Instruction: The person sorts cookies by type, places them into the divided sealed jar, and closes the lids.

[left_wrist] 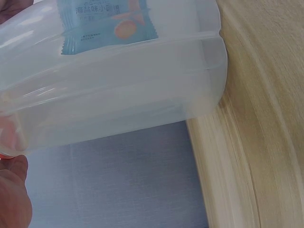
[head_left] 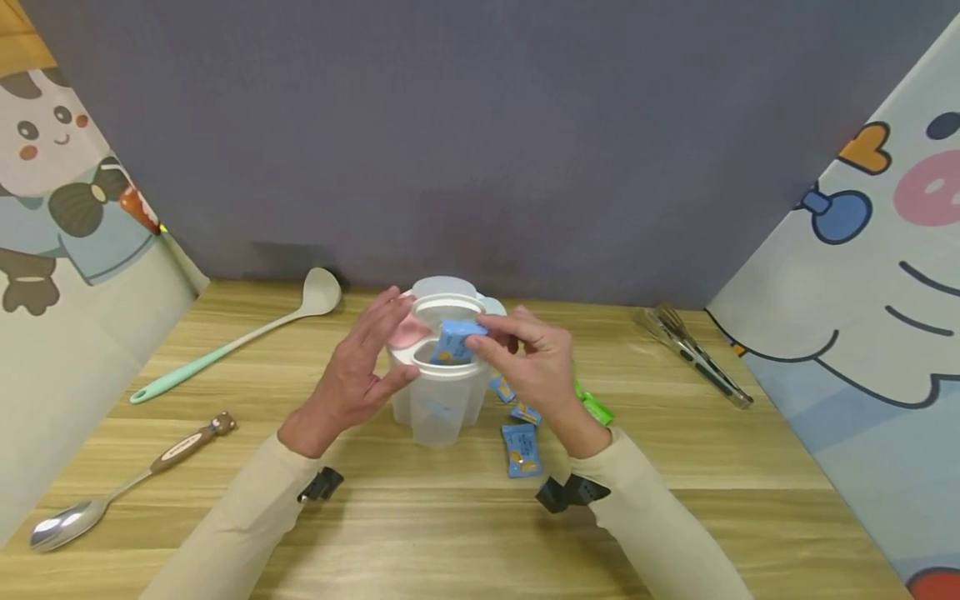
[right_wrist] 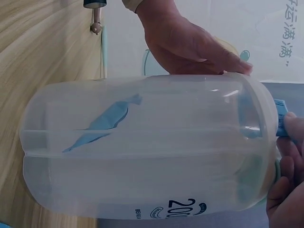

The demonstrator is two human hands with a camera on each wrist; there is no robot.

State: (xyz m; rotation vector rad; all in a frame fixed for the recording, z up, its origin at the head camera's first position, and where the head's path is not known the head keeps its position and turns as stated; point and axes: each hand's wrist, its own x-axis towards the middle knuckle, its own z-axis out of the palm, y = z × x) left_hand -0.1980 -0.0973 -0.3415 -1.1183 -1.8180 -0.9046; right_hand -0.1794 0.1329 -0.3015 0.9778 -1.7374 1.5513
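Observation:
A translucent plastic storage container (head_left: 437,408) with a white rim and divided openings stands upright on the table. My right hand (head_left: 536,354) pinches a blue snack packet (head_left: 456,340) between thumb and fingers at the front opening, its lower end inside the rim. My left hand (head_left: 358,371) rests against the container's left side near the rim, fingers mostly straight. Through the wall, another blue packet (right_wrist: 107,121) shows inside in the right wrist view. Pink (head_left: 409,332) and pale blue lid parts sit at the rim; the right hand partly hides the top.
Several blue packets (head_left: 521,450) and a green packet (head_left: 597,408) lie right of the container. A mint-handled ladle (head_left: 321,293) and a brown-handled spoon (head_left: 71,525) lie at left. Tongs and a whisk (head_left: 690,350) lie at far right. A grey panel (head_left: 480,150) stands behind.

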